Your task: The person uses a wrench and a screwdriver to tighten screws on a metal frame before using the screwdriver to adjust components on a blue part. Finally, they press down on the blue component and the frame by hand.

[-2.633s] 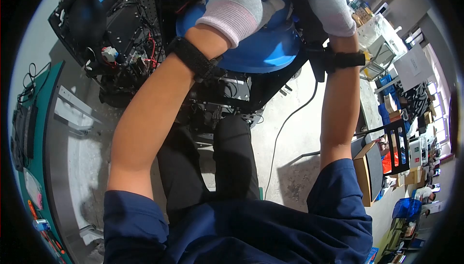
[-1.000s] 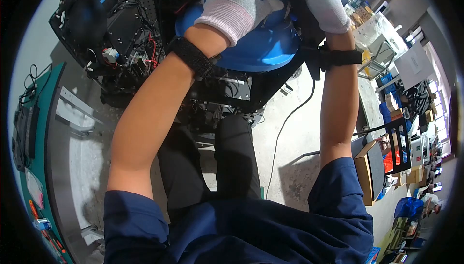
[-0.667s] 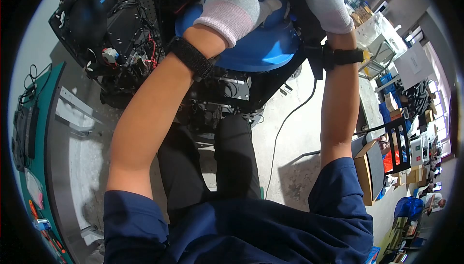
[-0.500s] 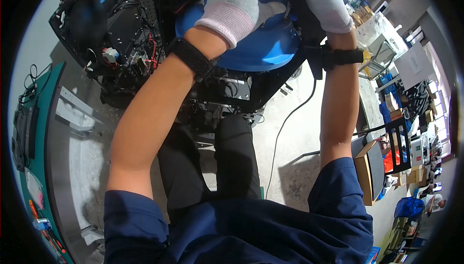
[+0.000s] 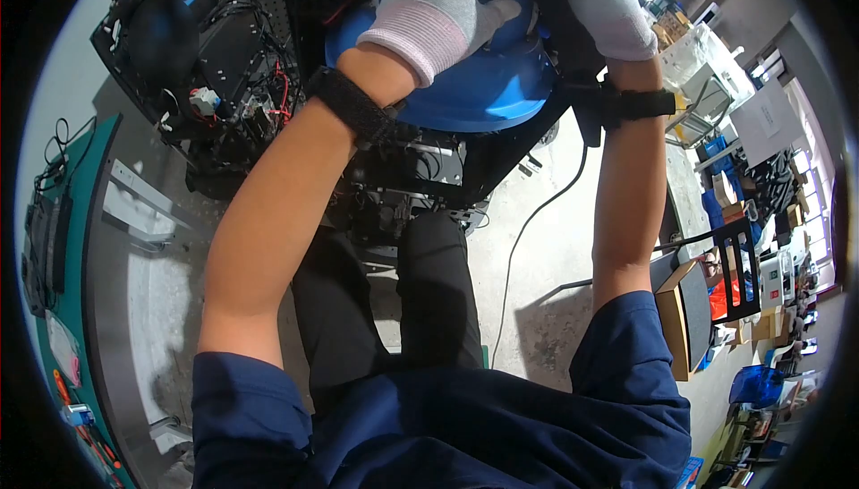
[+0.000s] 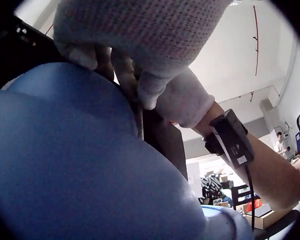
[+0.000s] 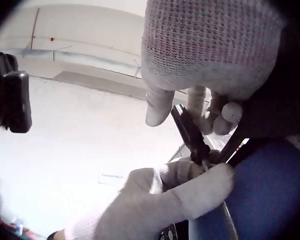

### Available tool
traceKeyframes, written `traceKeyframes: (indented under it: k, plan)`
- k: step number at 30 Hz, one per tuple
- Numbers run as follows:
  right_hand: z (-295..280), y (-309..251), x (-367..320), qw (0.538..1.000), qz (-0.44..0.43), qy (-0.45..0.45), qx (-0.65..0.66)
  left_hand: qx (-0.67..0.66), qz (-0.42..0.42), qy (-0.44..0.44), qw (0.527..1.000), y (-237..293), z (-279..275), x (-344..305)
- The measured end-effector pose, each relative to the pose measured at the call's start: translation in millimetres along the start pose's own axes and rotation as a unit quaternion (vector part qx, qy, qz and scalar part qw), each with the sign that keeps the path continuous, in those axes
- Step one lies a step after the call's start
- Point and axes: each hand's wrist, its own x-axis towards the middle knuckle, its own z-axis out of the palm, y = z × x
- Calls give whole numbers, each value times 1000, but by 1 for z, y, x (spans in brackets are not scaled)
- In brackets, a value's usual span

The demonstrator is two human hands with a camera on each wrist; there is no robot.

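Note:
Both hands wear light grey knit gloves with pinkish cuffs. My left hand is above a blue rounded shell, which fills much of the left wrist view. A short dark cylindrical piece stands tilted between the hands in the right wrist view. Around its lower end, the left thumb and fingers close. My right hand comes from the other side, its thumb and forefinger at the piece's upper end, with the remaining fingers curled. From the head, the fingertips lie partly out of frame.
Exposed black machinery with wires stands at the left. A green-topped bench with tools runs along the left edge. A black cable hangs from the right wrist camera. A chair with a black slatted back is at the right.
The right hand has shifted slightly and its fingers have changed position. The dark piece shows more plainly between the hands. The left hand stays nearly in place, and the blue shell has not visibly moved.

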Motion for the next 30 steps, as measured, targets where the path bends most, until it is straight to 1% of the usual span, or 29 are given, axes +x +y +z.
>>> traceKeyframes:
  k: [1,2,3,5,9,11,12,14,16,18,19,20,21,23,24,25,26,27,28,29,30]
  plan:
    - [-1,-2,-2,998,28,-14,48,0,0,0,1000,-2,0,0]
    - [-2,-4,-3,993,55,-29,96,13,47,14,999,-5,0,-1]
    - [-2,-5,-3,994,55,-29,95,27,94,28,995,-6,0,-1]
    - [2,-6,-2,982,87,-21,167,44,80,13,996,-6,0,-2]
    - [1,2,-4,976,96,-22,193,59,56,-10,997,-3,-3,-1]
    - [1,6,-4,967,94,-37,232,63,55,-2,996,-3,-1,-2]
    - [1,6,-3,967,93,-37,233,67,54,7,996,-2,0,-2]
    - [-1,5,-1,990,53,-36,128,57,52,4,997,0,-2,-3]
    - [-1,1,-2,988,54,-47,138,46,49,1,998,0,-2,-2]
    - [-3,7,-2,985,55,-59,149,-33,-7,-50,998,-3,-1,-1]
    - [-4,17,0,985,59,-67,149,-33,-7,-50,998,-3,-1,-1]
    - [-6,25,0,984,63,-76,148,-1,16,-28,999,-1,-1,-2]
    - [-5,20,0,984,63,-76,148,30,39,-5,999,0,-1,-2]
    - [-2,8,-1,979,73,-68,178,33,34,-8,999,0,-2,-3]
    - [-2,8,-1,979,73,-68,178,36,29,-11,999,0,-2,-3]
    - [-2,8,-1,981,99,-56,156,36,29,-11,999,-2,0,-3]
    - [-2,8,-2,982,126,-44,134,53,56,16,997,-7,4,-4]
    - [-1,9,-1,982,126,-44,133,71,83,44,993,-6,4,-3]
    - [-1,10,1,993,70,-38,83,70,83,44,993,-6,2,-3]
    - [-2,10,2,999,14,-32,32,53,55,4,997,-6,-1,-1]
    - [-1,7,2,999,13,-32,32,35,28,-36,998,-5,-3,-1]
